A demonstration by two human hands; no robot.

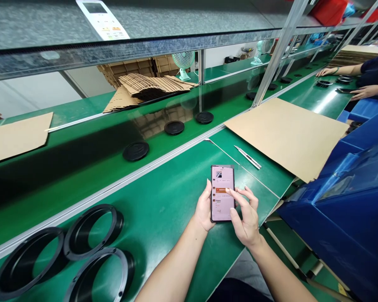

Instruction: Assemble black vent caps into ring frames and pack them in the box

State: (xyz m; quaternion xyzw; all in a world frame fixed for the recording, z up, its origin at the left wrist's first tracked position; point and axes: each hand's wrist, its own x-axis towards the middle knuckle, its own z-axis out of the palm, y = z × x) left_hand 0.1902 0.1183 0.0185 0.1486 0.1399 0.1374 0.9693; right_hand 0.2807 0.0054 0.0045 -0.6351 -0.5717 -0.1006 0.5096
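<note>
A smartphone (222, 184) with a lit pink chat screen is held upright over the green workbench (164, 209). My left hand (204, 209) grips its left edge and lower back. My right hand (247, 218) hovers at the phone's right side, index finger stretched onto the middle of the screen, the other fingers loosely curled. Three black plastic rings (93, 230) lie on the bench at the lower left, well away from both hands.
A utility knife (247, 157) lies beyond the phone beside a cardboard sheet (286, 134). Black round discs (135, 150) sit on the conveyor belt behind. Blue crates (353, 201) stand at right. Another person's hands (365, 91) rest at far right. Stacked cardboard (151, 86) lies across the belt.
</note>
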